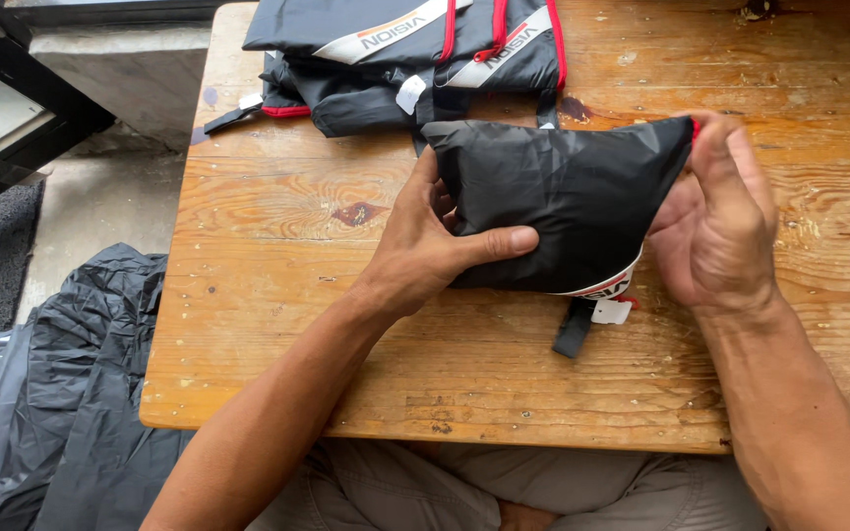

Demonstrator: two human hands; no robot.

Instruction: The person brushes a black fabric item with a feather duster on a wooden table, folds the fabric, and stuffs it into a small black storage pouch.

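Both hands, left hand (425,246) and right hand (715,221), clamp a folded black pouch (563,202).

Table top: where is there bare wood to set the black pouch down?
Bare wood on the table lies left of the left hand and along the near edge. The far right corner is bare too. The far side is crowded by the folded black bag behind the black pouch.
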